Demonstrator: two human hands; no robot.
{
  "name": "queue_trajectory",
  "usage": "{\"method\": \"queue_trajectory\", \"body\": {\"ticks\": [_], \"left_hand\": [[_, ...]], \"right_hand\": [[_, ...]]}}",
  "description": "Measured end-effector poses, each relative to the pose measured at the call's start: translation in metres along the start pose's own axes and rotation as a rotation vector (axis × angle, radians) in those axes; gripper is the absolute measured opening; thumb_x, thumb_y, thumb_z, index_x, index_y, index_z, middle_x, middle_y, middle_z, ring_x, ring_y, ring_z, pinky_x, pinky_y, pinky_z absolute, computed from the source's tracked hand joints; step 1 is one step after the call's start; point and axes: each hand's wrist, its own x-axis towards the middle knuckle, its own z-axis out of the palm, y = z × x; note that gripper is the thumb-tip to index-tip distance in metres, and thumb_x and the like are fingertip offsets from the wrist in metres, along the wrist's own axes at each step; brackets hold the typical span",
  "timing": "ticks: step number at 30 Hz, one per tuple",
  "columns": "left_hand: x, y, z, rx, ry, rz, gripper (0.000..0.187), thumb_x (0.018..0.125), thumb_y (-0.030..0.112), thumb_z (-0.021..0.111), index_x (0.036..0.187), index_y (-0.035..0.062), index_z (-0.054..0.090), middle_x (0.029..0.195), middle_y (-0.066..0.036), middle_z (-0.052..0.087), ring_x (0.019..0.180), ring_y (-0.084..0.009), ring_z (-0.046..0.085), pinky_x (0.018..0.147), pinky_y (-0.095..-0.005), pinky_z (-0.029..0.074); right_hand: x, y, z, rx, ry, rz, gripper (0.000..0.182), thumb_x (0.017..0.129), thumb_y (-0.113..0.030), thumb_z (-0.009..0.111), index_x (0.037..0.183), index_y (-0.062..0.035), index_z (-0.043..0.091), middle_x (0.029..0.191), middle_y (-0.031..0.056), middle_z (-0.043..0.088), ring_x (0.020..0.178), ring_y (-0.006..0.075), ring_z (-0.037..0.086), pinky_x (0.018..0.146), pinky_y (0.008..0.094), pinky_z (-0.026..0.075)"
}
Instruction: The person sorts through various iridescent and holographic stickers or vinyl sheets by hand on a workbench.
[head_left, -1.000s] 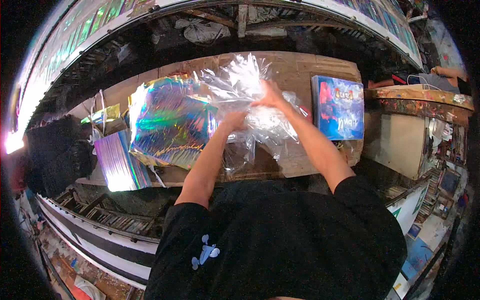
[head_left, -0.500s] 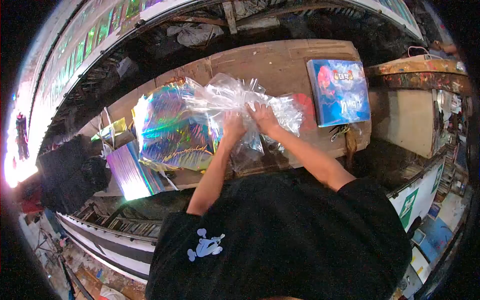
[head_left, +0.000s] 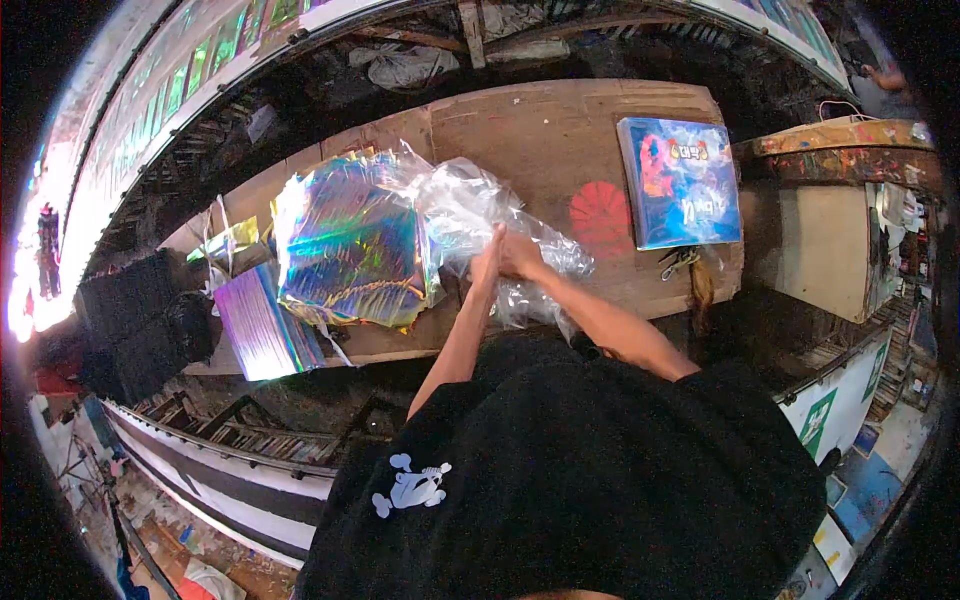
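Note:
Crumpled clear plastic film (head_left: 465, 195) lies across the middle of the workbench (head_left: 520, 130). My left hand (head_left: 487, 263) and my right hand (head_left: 521, 258) are close together at its near side, closed on bunched film. Some fingers of my right hand are hidden behind the left. Just left of the film, and partly touched by it, is a stack of shiny iridescent sheets (head_left: 350, 240) with yellowish edges.
A purple, silvery bundle of strips (head_left: 262, 325) sits at the bench's left end beside black cloth (head_left: 145, 325). On the right stand a blue printed stack (head_left: 687, 185) and keys (head_left: 680, 262). A red round print (head_left: 600, 218) marks the board. A paint-stained wooden beam (head_left: 840, 150) lies beyond.
My hands have drawn together and slightly toward me, with the film bunched between them. The film has pulled away from the right, uncovering the red print and more of the iridescent stack.

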Motion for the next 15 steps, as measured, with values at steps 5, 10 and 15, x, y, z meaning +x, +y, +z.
{"method": "queue_trajectory", "body": {"ticks": [5, 10, 15], "left_hand": [[-0.03, 0.006, 0.008, -0.063, -0.037, -0.182, 0.048, 0.081, 0.032, 0.075, 0.11, -0.0047, 0.065, 0.099, -0.012, 0.067, 0.086, -0.0205, 0.065, 0.074, -0.035, 0.053], [-0.01, -0.021, -0.017, -0.06, 0.03, -0.146, 0.047, 0.072, 0.02, 0.079, 0.108, -0.007, 0.066, 0.108, -0.014, 0.065, 0.096, -0.0215, 0.061, 0.087, -0.0345, 0.047], [0.007, -0.036, -0.031, 0.163, 0.148, -0.008, 0.049, 0.071, 0.02, 0.074, 0.109, -0.0113, 0.065, 0.107, -0.015, 0.067, 0.098, -0.0211, 0.061, 0.087, -0.0338, 0.048]], "right_hand": [[-0.096, -0.096, -0.096, 0.046, -0.053, 0.043, 0.076, 0.065, -0.042, 0.075, 0.119, 0.0049, 0.051, 0.116, 0.0301, 0.056, 0.106, 0.0453, 0.056, 0.087, 0.0508, 0.048], [-0.133, -0.07, -0.056, 0.165, 0.195, -0.064, 0.081, 0.068, -0.037, 0.077, 0.13, 0.0061, 0.048, 0.135, 0.0318, 0.045, 0.127, 0.0401, 0.045, 0.109, 0.0457, 0.034], [-0.128, -0.035, -0.115, 0.342, 0.461, -0.015, 0.057, 0.077, -0.033, 0.078, 0.122, -0.0028, 0.061, 0.125, 0.0205, 0.06, 0.116, 0.0331, 0.057, 0.102, 0.0399, 0.042]]}}
